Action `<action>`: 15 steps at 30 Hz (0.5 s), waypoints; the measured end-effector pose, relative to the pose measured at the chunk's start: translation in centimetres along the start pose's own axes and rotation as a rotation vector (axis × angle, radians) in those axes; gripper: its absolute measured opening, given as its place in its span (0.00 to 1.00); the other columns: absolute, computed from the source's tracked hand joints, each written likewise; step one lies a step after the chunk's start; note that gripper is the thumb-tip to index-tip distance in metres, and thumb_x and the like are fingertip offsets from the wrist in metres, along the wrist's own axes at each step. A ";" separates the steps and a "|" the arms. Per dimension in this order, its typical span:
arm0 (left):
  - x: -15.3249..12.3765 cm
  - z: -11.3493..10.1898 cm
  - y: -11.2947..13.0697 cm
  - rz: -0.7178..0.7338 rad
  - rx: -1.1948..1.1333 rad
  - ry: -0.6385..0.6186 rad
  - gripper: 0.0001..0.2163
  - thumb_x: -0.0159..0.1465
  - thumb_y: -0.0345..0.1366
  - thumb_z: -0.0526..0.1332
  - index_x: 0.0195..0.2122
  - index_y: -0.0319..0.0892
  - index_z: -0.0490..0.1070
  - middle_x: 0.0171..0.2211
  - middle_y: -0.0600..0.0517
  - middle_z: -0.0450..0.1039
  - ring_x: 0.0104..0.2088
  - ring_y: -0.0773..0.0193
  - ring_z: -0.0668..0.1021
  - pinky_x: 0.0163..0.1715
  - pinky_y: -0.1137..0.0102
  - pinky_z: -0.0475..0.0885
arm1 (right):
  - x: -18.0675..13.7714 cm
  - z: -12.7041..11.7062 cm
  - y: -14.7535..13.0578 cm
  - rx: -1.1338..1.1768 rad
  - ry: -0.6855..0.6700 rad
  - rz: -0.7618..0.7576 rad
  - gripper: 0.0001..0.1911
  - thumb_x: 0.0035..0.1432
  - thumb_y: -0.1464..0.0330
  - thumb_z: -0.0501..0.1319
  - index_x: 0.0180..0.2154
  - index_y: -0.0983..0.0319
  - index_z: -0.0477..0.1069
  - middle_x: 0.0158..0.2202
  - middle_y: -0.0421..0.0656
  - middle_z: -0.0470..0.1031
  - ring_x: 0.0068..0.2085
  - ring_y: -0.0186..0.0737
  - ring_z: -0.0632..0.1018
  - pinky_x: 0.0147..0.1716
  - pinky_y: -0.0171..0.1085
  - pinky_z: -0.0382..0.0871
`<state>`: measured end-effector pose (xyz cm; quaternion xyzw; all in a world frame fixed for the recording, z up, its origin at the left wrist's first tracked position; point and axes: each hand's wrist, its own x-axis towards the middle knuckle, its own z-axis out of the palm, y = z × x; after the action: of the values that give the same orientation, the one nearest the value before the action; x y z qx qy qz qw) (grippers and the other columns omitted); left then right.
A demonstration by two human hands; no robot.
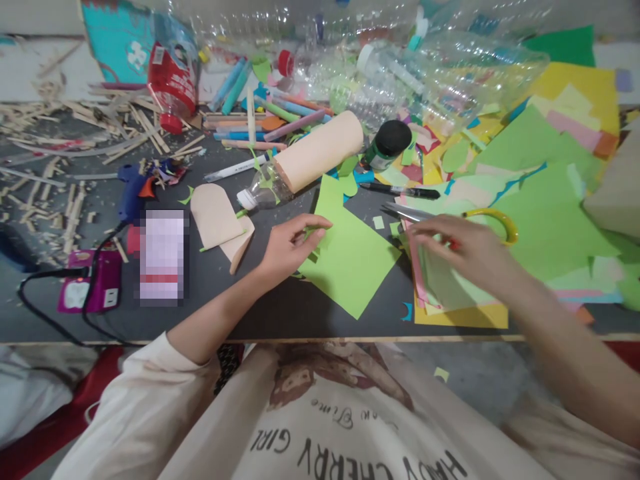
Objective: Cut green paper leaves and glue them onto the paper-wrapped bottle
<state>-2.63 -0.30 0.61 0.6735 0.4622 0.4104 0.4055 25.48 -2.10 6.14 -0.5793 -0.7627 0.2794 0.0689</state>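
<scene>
The left hand (293, 247) lies on the dark counter (280, 310), and its grip pinches the left edge of the green sheet (353, 263), which lies flat in front of the person. The right hand (465, 250) is blurred above a pile of coloured papers (460, 303), just beside the scissors (493, 220) with a yellow handle; I cannot tell if its grip is clenched or released. Behind the sheet lies a bottle wrapped in peach paper (320, 157).
</scene>
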 end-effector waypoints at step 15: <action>-0.3 0.0 0.5 -0.120 -0.045 -0.118 0.09 0.62 0.36 0.57 0.43 0.42 0.68 0.18 0.61 0.62 0.14 0.77 0.56 0.15 0.79 0.55 | 6.9 9.2 -4.9 1.141 0.256 0.213 0.20 0.47 0.52 0.64 0.22 0.58 0.60 0.18 0.35 0.58 0.19 0.30 0.61 0.15 0.33 0.58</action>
<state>-2.54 -0.72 0.98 0.6584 0.4677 0.3553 0.4707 15.19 0.26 -0.63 -0.5531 -0.4152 0.5785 0.4326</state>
